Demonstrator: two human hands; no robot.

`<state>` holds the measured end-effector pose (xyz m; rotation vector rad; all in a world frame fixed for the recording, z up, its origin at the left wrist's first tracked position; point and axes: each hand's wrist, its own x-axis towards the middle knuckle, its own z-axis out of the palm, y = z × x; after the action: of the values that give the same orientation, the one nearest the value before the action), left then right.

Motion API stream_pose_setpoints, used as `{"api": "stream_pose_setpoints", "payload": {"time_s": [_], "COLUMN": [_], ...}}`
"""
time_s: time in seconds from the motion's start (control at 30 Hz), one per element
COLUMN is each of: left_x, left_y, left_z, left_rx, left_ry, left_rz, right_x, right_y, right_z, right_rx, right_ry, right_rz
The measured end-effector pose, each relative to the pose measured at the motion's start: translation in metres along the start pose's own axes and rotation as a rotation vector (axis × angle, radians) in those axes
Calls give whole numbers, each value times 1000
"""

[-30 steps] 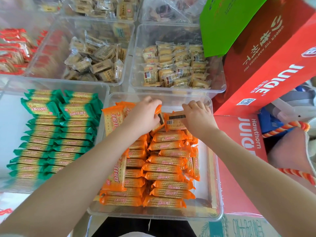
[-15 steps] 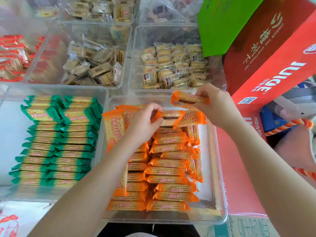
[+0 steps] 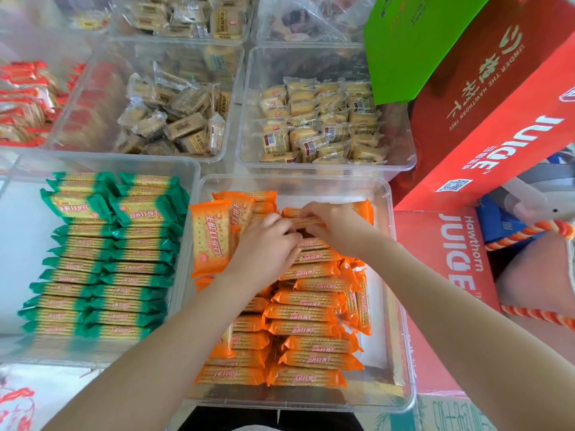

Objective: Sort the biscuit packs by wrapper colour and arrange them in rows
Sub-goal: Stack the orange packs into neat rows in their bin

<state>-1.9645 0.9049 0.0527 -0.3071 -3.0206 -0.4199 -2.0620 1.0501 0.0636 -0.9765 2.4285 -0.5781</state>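
Orange biscuit packs (image 3: 306,312) fill the clear bin (image 3: 399,353) in two rows. At its far end both hands meet over one orange pack (image 3: 306,221): left hand (image 3: 267,244) with fingers curled onto it, right hand (image 3: 331,223) pinching it. Green packs (image 3: 105,262) sit in rows in the bin (image 3: 186,169) to the left. Red juice boxes (image 3: 485,119) stand on the right.

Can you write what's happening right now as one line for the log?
step: laying orange pack in row | left hand: holding orange pack | right hand: holding same pack | place: orange bin | green packs: sorted
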Motion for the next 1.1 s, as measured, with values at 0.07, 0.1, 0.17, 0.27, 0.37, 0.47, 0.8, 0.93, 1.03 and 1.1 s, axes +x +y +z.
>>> {"api": "stream_pose_setpoints", "payload": {"time_s": [0.07, 0.1, 0.17, 0.27, 0.37, 0.47, 0.8, 0.93, 1.03, 1.1], "left_x": [2, 4, 10, 20, 22, 20, 18, 15, 14, 14], "left_y": [5, 8, 8, 3, 1, -2, -12, -9, -6, -4], "left_z": [-3, -5, -3, 2, 6, 6, -7, -14, -15, -15], "left_rx": [-33, -57, -106, -97, -22, 7, 110, 117, 108, 109], "left_ry": [50, 45, -56, -198, -203, -150, -138, -157, -188, -163], "left_rz": [-21, -53, -125, -131, -68, -30, 77, 72, 65, 90], "right_x": [-1, -2, -6, -12, -15, -18, -18, -19, -19, -16], "right_y": [-1, 0, 6, 14, 17, 25, 21, 14, 7, 6], "right_z": [-4, -10, -23, -32, -27, -19, -24, -39, -59, -66], "right_rx": [44, 64, 26, -518, -821, -898, -723, -540, -345, -213], "right_ry": [-99, -101, -21, 106, -20, -46, 8, 29, 102, 230], "right_rz": [-42, -37, 25, 121, 130, 63, 113, 100, 159, 170]}}
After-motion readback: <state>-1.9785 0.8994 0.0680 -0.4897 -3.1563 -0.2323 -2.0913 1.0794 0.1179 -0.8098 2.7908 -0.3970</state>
